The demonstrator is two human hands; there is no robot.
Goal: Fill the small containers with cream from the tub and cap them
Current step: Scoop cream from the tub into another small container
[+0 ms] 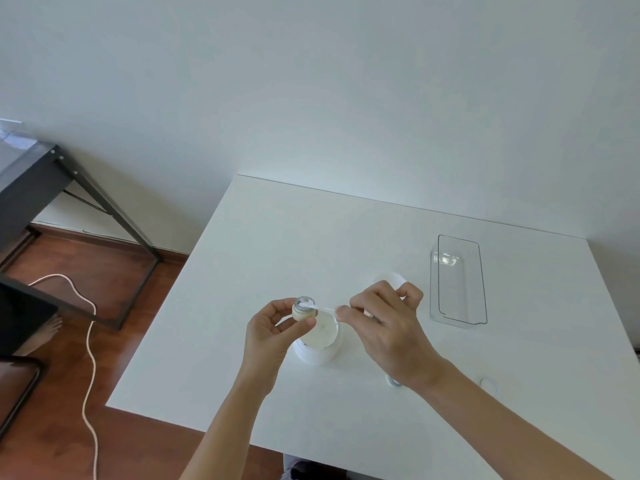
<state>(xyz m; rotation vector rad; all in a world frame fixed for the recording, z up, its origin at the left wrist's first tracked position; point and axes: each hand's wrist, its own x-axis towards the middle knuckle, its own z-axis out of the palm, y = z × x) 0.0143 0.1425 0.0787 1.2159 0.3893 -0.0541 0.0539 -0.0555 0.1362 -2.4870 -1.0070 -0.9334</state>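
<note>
Left hand (277, 327) pinches a small clear glass jar (303, 309) between thumb and curled fingers, holding it upright above the near-left rim of the open white plastic cream tub (318, 344). Likely reason: any drips fall back into the tub, and the trip from tub to jar stays short.

Right hand (384, 323) grips a thin white plastic spatula (320, 308) at its handle end with fingertips, remaining fingers curled. Spatula tip sits at the jar mouth, a dab of white cream on it. Judged step: loading cream into this jar; no cap on it yet.

Beyond the right hand, a round white lid (391, 277), mostly hidden by the knuckles, probably the tub's. Under the right wrist, a small silver-rimmed item (393, 381), half covered: cap or second jar, cannot tell. Farther right of the wrist, a small white round cap (488, 384), faint against the white table (277, 237). Right of the right hand, a clear rectangular plastic tray (459, 280). Jar's fill level is hard to judge.
</note>
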